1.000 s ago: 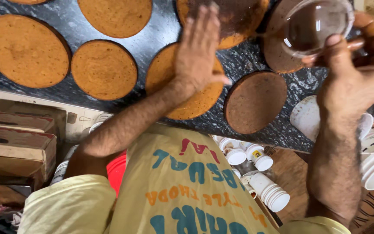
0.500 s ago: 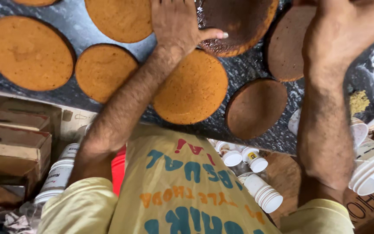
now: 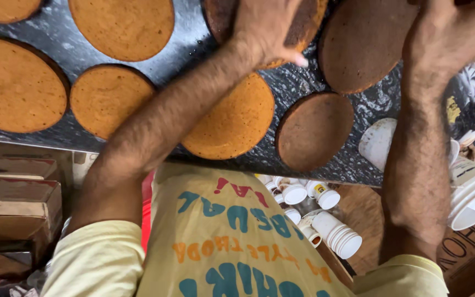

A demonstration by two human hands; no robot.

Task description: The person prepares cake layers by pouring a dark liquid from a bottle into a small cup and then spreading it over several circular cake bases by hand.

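Across the dark counter (image 3: 72,38): seven or so round sponge cakes laid out flat, apart from one another, none stacked or iced.
Near centre: golden cake (image 3: 237,124), partly hidden under the left forearm.
Near right: smaller brown cake (image 3: 314,132), bare and untouched.
Far centre: dark-crusted cake (image 3: 303,22), under the left hand.
Far right: large brown cake (image 3: 364,47), just left of the right wrist.
Progress, judged: baking and turning out look done; cakes plain; handling looks to have reached only the dark-crusted one, the rest left as they lie.
Left hand (image 3: 265,25): palm down, spread over the dark-crusted cake, thumb jutting right past its edge; pressing or resting on it, not wrapped round anything.
Left arm: stretched far across the counter from the near left, elbow low.
Right hand (image 3: 452,30): raised at the far right, back toward the camera, fingers cut off by the frame edge; cannot tell whether closed on anything.
Below the counter: white lidded jars (image 3: 325,220) and cardboard boxes (image 3: 12,203).
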